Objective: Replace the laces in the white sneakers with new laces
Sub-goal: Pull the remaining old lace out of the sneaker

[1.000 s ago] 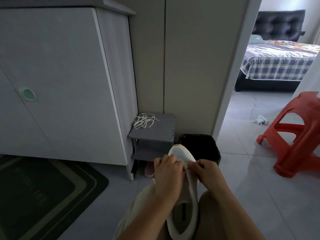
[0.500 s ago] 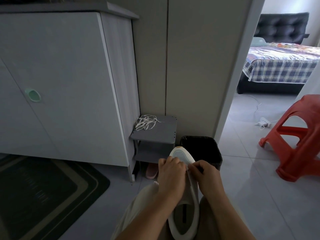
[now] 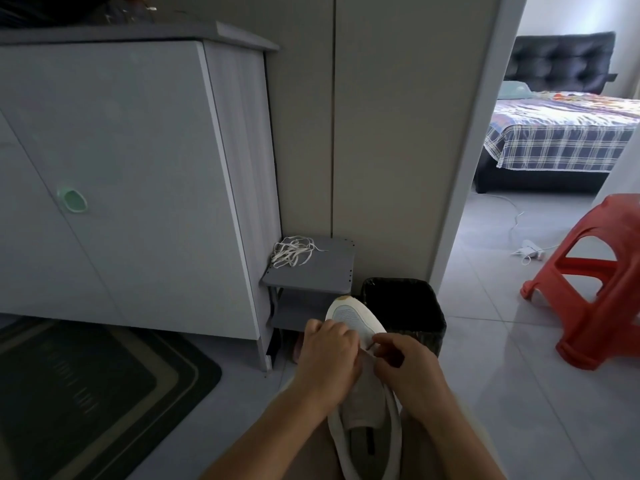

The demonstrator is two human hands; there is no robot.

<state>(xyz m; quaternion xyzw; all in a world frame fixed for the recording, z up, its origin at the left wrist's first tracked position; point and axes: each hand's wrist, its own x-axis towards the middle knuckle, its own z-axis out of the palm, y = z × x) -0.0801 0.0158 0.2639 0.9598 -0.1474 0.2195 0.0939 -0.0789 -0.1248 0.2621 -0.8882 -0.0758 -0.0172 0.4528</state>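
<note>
View from a head-worn camera looking down at a person's two bare forearms and a white sneaker (image 3: 367, 403) held over the lap, heel toward the viewer and toe pointing away. The left hand (image 3: 329, 362) is curled over the left side of the sneaker's upper, gripping it near the front eyelets. The right hand (image 3: 405, 368) sits on the opposite side of the sneaker, touching its upper, with thumb and forefinger pinched together at the edge. Whether a lace end lies between them is too small to tell. The sneaker's tongue shows bare, with no lace crossing it, so the old lace appears to be out and threading of a new one looks barely begun or not begun. Beyond the sneaker's toe, on the floor, stands a black bin (image 3: 405, 308). Beyond and to the left of the toe is a small grey shelf (image 3: 322, 273), and on its top lies a loose heap of white laces (image 3: 292, 251), well apart from the sneaker. Whether these are the old or the new ones cannot be told. Far left of the sneaker are a white cabinet (image 3: 138, 161) and a dark mat (image 3: 86, 393), and to its right a red stool (image 3: 595, 285). No second sneaker is in view, so that shoe seems to remain as well.
</note>
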